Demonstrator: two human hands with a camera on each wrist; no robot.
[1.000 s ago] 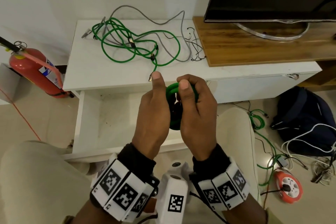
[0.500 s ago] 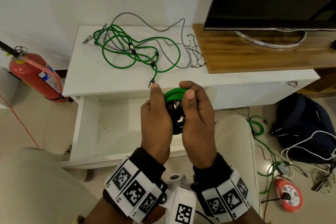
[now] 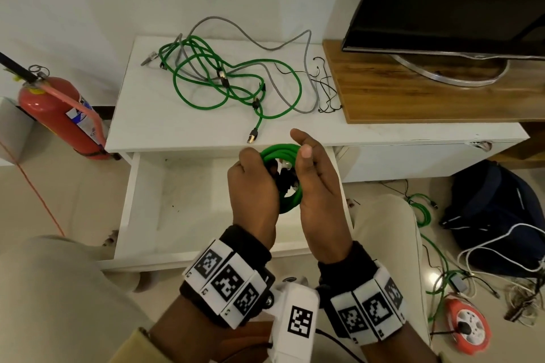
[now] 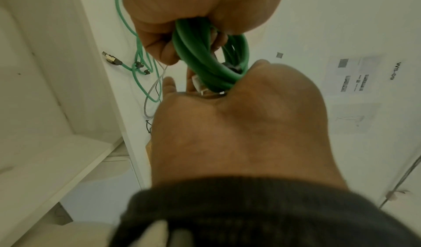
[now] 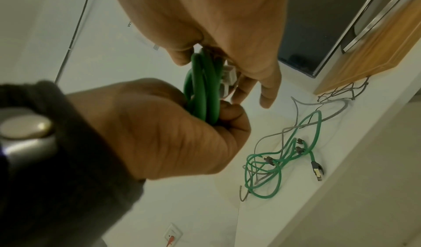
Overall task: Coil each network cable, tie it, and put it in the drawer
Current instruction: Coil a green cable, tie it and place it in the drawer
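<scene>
A coiled green network cable [image 3: 280,150] is held upright between both hands above the open white drawer [image 3: 177,200]. My left hand [image 3: 253,162] wraps its curled fingers round the coil's left side, seen as a fist [image 5: 170,133] in the right wrist view. My right hand [image 3: 303,153] pinches the coil's right side with the thumb on top. Its fingers reach behind the coil [image 5: 205,92], against a white connector [image 5: 229,74]. Something dark sits inside the loop. In the left wrist view the coil [image 4: 200,60] runs between both palms.
Loose green cables [image 3: 224,82], a grey cable [image 3: 295,41] and thin black ties [image 3: 324,91] lie on the white cabinet top. A TV [image 3: 442,0] stands on a wooden shelf at the right. A red extinguisher [image 3: 59,115] stands left; a bag [image 3: 495,209] and more cords lie on the floor.
My left thumb, raised a second ago, has folded down onto the coil. My right forefinger has lifted. Both hands stay over the drawer with the coil.
</scene>
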